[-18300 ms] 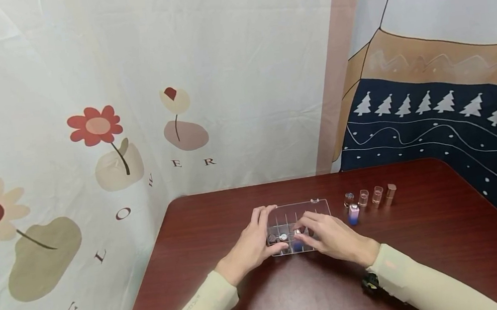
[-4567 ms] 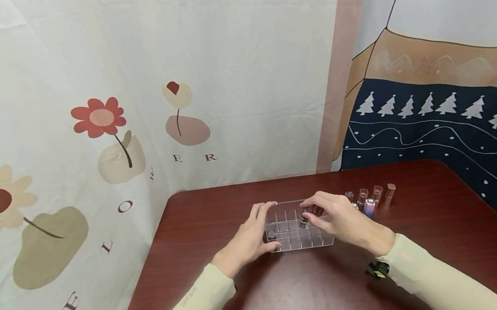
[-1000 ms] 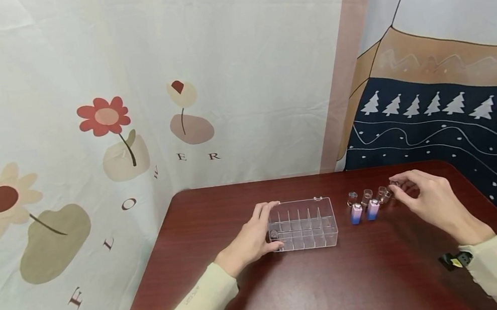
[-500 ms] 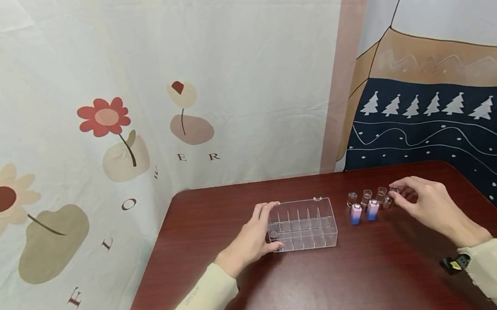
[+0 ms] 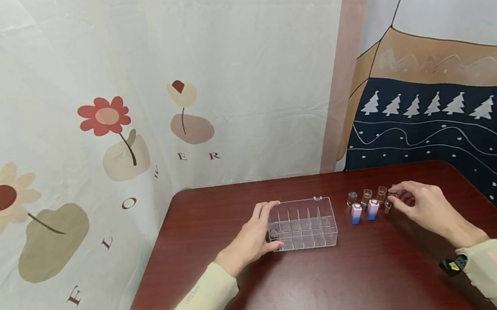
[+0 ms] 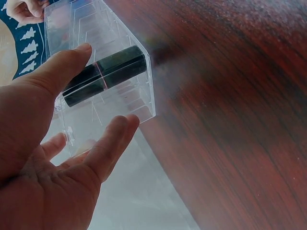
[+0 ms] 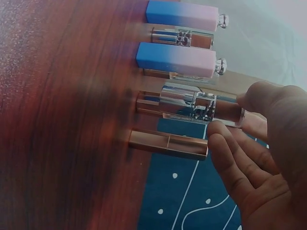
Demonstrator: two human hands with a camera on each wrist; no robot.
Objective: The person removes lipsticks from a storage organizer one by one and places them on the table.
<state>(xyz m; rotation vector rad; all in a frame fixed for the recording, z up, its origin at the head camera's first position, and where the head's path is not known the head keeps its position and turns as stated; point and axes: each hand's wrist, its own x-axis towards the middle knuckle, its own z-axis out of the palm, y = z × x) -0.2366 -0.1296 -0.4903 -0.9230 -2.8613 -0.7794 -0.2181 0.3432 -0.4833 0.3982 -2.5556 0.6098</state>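
My left hand (image 5: 250,235) grips the left end of a clear compartment box (image 5: 325,238), thumb at the front and fingers at the back. A black lipstick tube (image 6: 105,76) with a thin pinkish band stands in the box's left end. On the right, my right hand (image 5: 429,209) pinches the top of a lipstick with a clear cap (image 7: 204,106) between thumb and fingers. It is upright, beside two blue-and-pink lipsticks (image 7: 180,60) and near a gold lipstick tube (image 7: 168,143). Whether its base touches the table is hard to tell.
Behind the blue-and-pink pair stand several clear-capped lipsticks (image 5: 367,197) in a row. All rest on a dark red wooden table (image 5: 317,289). A printed cloth (image 5: 245,125) hangs along the table's back edge, and a dark tree-patterned cloth (image 5: 432,125) hangs at the right.
Earlier, the box held several tubes and fewer stood at the right. My right hand has since carried a lipstick from box to row, lowering it slightly just now. My left hand stays put.
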